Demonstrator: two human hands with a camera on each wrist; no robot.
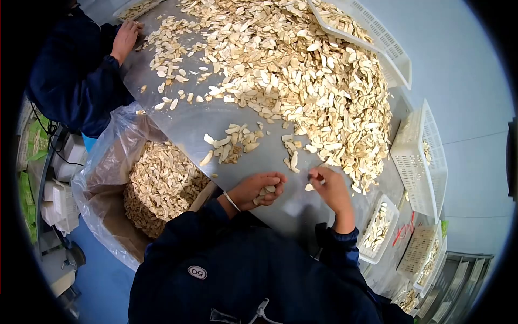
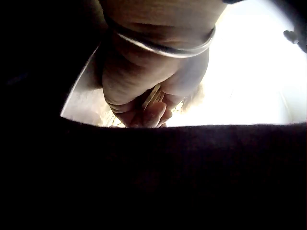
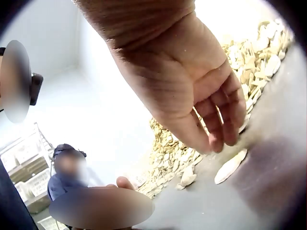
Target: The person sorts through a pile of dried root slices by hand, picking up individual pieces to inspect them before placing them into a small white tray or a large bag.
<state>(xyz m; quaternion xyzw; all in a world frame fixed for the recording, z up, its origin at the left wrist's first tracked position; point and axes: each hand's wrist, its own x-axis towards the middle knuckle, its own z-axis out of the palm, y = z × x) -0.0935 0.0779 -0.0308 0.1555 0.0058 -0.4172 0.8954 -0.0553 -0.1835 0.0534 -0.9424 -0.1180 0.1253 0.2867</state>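
My left hand (image 1: pixel 258 190), with a pale bangle at its wrist, curls its fingers around several dried pale slices (image 1: pixel 264 193). In the left wrist view, thin edges of slices (image 2: pixel 154 97) show between the fingers and palm; the sleeve hides much of the rest. Over the metal table, my right hand (image 1: pixel 331 190) points its loosely bent fingers downward. A single slice (image 3: pixel 230 166) lies just below its fingertips, apart from them in the right wrist view. Nearest ahead of both hands are a few slices (image 1: pixel 291 154) and a small loose group (image 1: pixel 232 143).
A large heap of slices (image 1: pixel 302 70) covers the far part of the metal table (image 1: pixel 178 124). At left stands a plastic-lined container (image 1: pixel 100 178) full of slices. White baskets (image 1: pixel 418 162) and a small tray (image 1: pixel 393 208) line the right. Another person's hand (image 1: pixel 125 39) rests at upper left.
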